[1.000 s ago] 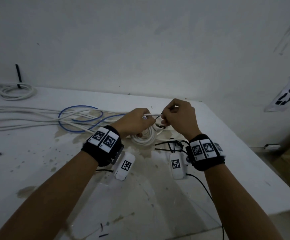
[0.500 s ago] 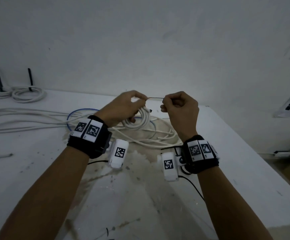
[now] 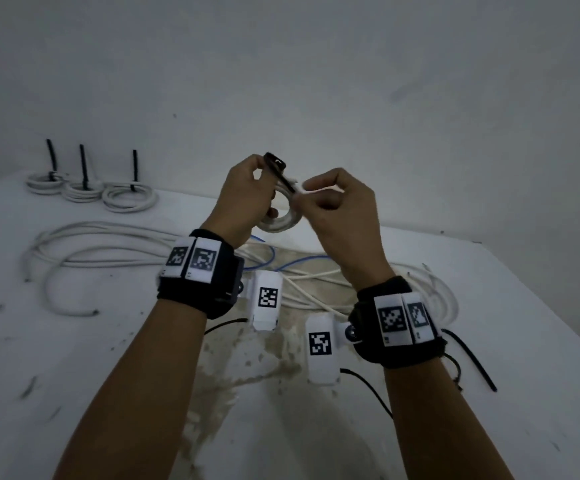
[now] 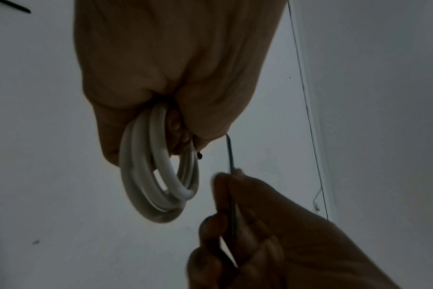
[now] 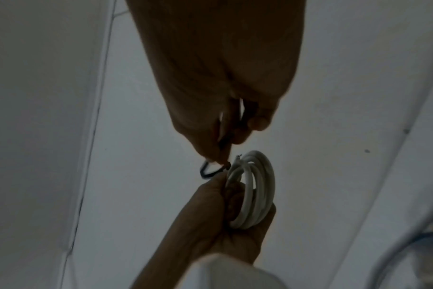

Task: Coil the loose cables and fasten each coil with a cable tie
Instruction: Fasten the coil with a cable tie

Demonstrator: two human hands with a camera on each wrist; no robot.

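A small white cable coil (image 3: 283,221) hangs in the air above the table, gripped by my left hand (image 3: 247,199). A black cable tie (image 3: 276,166) is wrapped over the coil's top, and its head end sticks up above my left fingers. My right hand (image 3: 333,202) pinches the tie's tail right beside the coil. In the left wrist view the coil (image 4: 158,176) hangs from my curled fingers, and the thin tie strip (image 4: 229,152) runs down into the right hand (image 4: 255,234). In the right wrist view the tie (image 5: 210,172) forms a small loop next to the coil (image 5: 256,187).
Three tied white coils (image 3: 82,192) with upright black tie tails sit at the back left by the wall. Loose white cables (image 3: 108,244) and a blue cable (image 3: 299,261) sprawl across the stained table (image 3: 73,358). A spare black tie (image 3: 472,362) lies at the right.
Both hands have lifted the coil higher off the table and come closer together. The tie, stretched level between them before, now stands up above my left fingers.
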